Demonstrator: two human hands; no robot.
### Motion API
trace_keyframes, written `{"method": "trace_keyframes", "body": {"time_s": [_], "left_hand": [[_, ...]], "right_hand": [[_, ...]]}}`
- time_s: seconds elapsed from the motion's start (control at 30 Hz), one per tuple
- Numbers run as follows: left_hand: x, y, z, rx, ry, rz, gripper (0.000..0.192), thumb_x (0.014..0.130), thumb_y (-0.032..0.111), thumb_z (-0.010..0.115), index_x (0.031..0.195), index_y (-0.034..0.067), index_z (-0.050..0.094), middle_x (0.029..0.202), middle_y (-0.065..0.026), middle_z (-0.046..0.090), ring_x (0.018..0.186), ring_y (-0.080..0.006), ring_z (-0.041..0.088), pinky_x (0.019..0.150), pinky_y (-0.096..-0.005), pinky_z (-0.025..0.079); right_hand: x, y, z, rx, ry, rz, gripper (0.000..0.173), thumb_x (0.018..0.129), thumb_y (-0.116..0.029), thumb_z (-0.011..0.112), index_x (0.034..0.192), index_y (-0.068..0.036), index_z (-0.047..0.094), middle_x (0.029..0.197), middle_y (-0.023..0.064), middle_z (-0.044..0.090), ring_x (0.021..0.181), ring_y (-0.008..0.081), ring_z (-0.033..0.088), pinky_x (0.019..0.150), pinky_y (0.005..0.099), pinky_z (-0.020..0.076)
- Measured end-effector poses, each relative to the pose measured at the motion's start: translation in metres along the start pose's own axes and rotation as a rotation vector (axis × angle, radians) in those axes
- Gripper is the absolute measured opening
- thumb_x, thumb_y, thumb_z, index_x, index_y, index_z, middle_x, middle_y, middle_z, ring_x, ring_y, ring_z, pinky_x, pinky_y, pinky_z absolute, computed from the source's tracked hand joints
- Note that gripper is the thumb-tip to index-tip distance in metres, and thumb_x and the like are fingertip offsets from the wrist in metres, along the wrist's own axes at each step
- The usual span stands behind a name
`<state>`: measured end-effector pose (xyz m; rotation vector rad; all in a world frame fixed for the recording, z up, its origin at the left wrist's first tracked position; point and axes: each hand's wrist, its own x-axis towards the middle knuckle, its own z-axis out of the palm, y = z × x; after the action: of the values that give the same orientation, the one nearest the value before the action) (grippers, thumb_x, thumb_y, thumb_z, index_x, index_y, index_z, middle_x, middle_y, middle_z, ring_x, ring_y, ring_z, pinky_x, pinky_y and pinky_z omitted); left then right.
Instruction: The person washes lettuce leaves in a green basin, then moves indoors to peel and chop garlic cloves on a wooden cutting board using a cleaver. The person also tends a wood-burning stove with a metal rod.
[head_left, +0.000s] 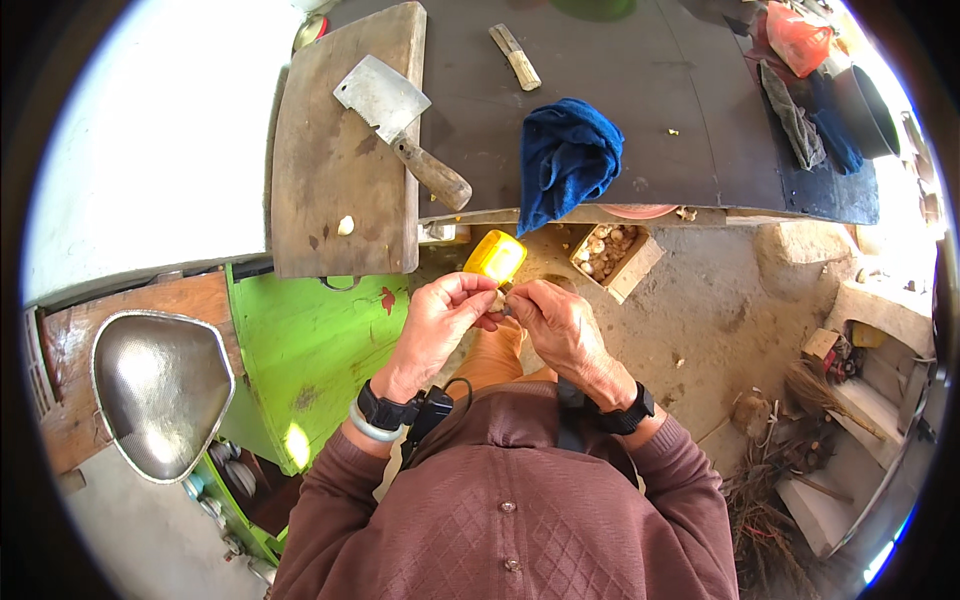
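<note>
Between my hands is a small pale garlic piece (499, 301), partly covered by fingers. My left hand (448, 315) pinches it between thumb and fingers. From the other side, my right hand (559, 322) has its thumb and bent forefinger closed at the edge of the same piece. Just beyond the fingertips, lower down, is a yellow plastic container (495, 255). An open cardboard box (634, 270) on the floor holds garlic bulbs (604, 251). One peeled clove (346, 225) lies on the wooden chopping board (307, 150).
A cleaver (386, 97) rests on the board, its wooden handle jutting over the dark table (660, 75). Beside it are a blue cloth (574, 150) and a short wood-handled tool (516, 58). A green cabinet (322, 337) stands left; brushwood (772, 495) lies right.
</note>
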<state>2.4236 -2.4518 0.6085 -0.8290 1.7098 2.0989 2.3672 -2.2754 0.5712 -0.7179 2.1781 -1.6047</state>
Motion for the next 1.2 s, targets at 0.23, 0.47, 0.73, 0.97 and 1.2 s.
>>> {"method": "trace_keyframes", "body": {"time_s": [0.23, 0.47, 0.73, 0.97, 1.2], "left_hand": [[-0.010, -0.002, 0.024, 0.002, -0.007, 0.000, 0.021, 0.097, 0.009, 0.058, 0.115, -0.001, 0.063, 0.099, -0.0055, 0.067, 0.085, -0.0122, 0.066, 0.077, -0.0244, 0.054], [-0.019, 0.001, 0.021, -0.005, -0.160, 0.040, 0.021, 0.097, 0.007, 0.059, 0.116, -0.001, 0.064, 0.100, -0.0038, 0.066, 0.088, -0.0103, 0.063, 0.077, -0.0236, 0.052], [-0.041, -0.007, -0.003, 0.134, -0.269, 0.118, 0.022, 0.094, 0.002, 0.061, 0.116, -0.002, 0.062, 0.101, -0.0019, 0.065, 0.091, -0.0082, 0.061, 0.081, -0.0220, 0.051], [-0.056, -0.020, -0.018, 0.250, -0.398, 0.033, 0.015, 0.092, 0.004, 0.064, 0.106, 0.000, 0.060, 0.096, -0.0021, 0.063, 0.086, -0.0103, 0.062, 0.077, -0.0236, 0.051], [-0.066, -0.034, -0.011, 0.182, -0.415, -0.079, 0.014, 0.093, 0.004, 0.062, 0.106, 0.000, 0.061, 0.093, -0.0030, 0.065, 0.083, -0.0114, 0.063, 0.074, -0.0236, 0.051]], "right_hand": [[-0.016, 0.000, -0.020, 0.116, -0.027, 0.112, 0.017, 0.092, -0.017, 0.065, 0.095, -0.001, 0.063, 0.083, 0.0133, 0.065, 0.073, 0.0237, 0.063, 0.064, 0.0337, 0.0494], [-0.035, -0.006, -0.026, 0.383, -0.028, 0.445, 0.025, 0.098, -0.023, 0.059, 0.106, 0.000, 0.063, 0.085, 0.0063, 0.068, 0.078, 0.0116, 0.064, 0.069, 0.0267, 0.0512], [-0.065, -0.025, 0.012, 0.544, 0.061, 0.406, 0.027, 0.098, -0.023, 0.059, 0.109, 0.002, 0.061, 0.088, 0.0024, 0.066, 0.078, 0.0075, 0.058, 0.071, 0.0222, 0.0486], [-0.105, -0.041, 0.038, 0.381, 0.106, 0.378, 0.024, 0.093, -0.016, 0.066, 0.111, 0.001, 0.063, 0.092, 0.0057, 0.069, 0.080, 0.0102, 0.060, 0.074, 0.0260, 0.0496], [-0.130, -0.041, 0.051, 0.124, 0.239, 0.229, 0.018, 0.098, -0.016, 0.057, 0.102, 0.001, 0.060, 0.081, 0.0044, 0.062, 0.074, 0.0129, 0.056, 0.068, 0.0290, 0.0488]]}}
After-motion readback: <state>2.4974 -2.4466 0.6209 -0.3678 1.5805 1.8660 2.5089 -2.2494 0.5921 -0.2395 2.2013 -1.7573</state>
